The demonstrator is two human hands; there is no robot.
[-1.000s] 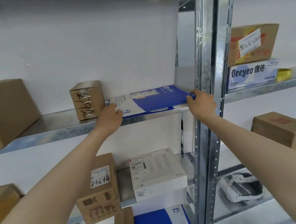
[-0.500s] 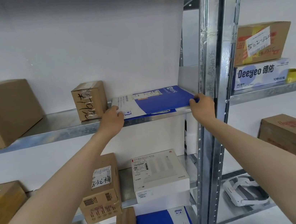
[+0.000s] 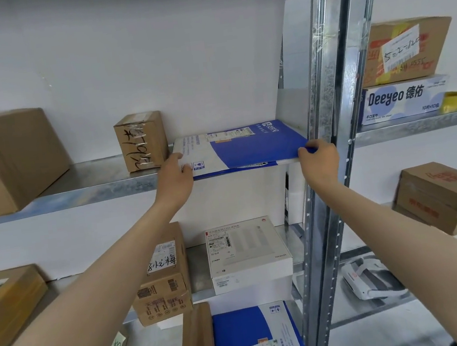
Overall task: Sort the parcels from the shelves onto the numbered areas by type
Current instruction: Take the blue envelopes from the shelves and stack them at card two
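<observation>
A flat blue and white parcel (image 3: 247,147) lies on the upper metal shelf (image 3: 83,186), its front edge jutting a little past the shelf lip. My left hand (image 3: 174,180) grips its front left corner, thumb on top. My right hand (image 3: 320,160) pinches its front right corner beside the steel upright (image 3: 330,118).
A small brown box (image 3: 141,140) with black writing stands just left of the parcel, a large carton (image 3: 8,161) further left. Below sit a white box (image 3: 248,253), taped brown boxes (image 3: 163,280) and another blue parcel (image 3: 258,340). The right bay holds a Deeyeo box (image 3: 403,99) and cartons.
Both hands have tightened on the parcel's front corners and drawn it slightly forward, over the shelf edge. My view has moved a little closer.
</observation>
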